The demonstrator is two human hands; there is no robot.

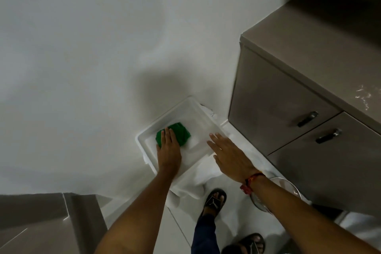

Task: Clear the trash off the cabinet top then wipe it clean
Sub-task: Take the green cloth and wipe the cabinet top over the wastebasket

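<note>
Plain white wall [103,47] fills the left and top, with a white bin [142,136] at centre on the pale floor and the grey cabinet [288,93] at right, its top cut off by the edge. Left hand [168,150] lies flat on the green cloth [181,132] inside the bin, grip hard to judge, while the right hand [231,154] hovers spread open over the bin's rim, holding nothing.

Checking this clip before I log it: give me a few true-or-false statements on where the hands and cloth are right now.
1. The left hand rests on a green cloth inside a white bin. True.
2. The right hand grips a cabinet handle. False: it hovers open over the bin's edge, holding nothing.
3. The bin sits on the cabinet top. False: it is on the floor beside the cabinet.
4. Both cabinet doors are closed. True.
5. The right wrist wears a red band. True.
</note>
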